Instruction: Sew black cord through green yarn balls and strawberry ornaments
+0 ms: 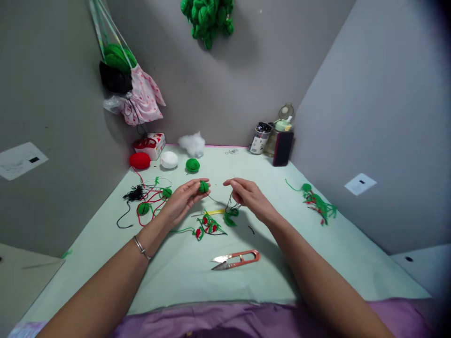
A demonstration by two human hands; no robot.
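My left hand (185,197) pinches a small green crocheted ball (204,187) marked with a dark line. A dark thread (215,200) runs from this ball toward my right hand (248,195). The right hand is closed, thumb against curled fingers, and dark strands hang beneath it; whether a needle is in the pinch is too small to tell. Below the hands lie green crocheted leaf-like pieces (230,219), small red-and-green pieces (213,227) with white edging, and a yellow strip (214,212). Orange-handled thread snips (236,259) rest nearer me, blades pointing left.
Red (140,160), white (169,160) and green yarn balls (192,165) stand at the back left beside white stuffing (193,144). Tangled red and black yarn (136,193) lies left. A phone (283,149) leans against a jar. Green-red pieces (320,204) lie right.
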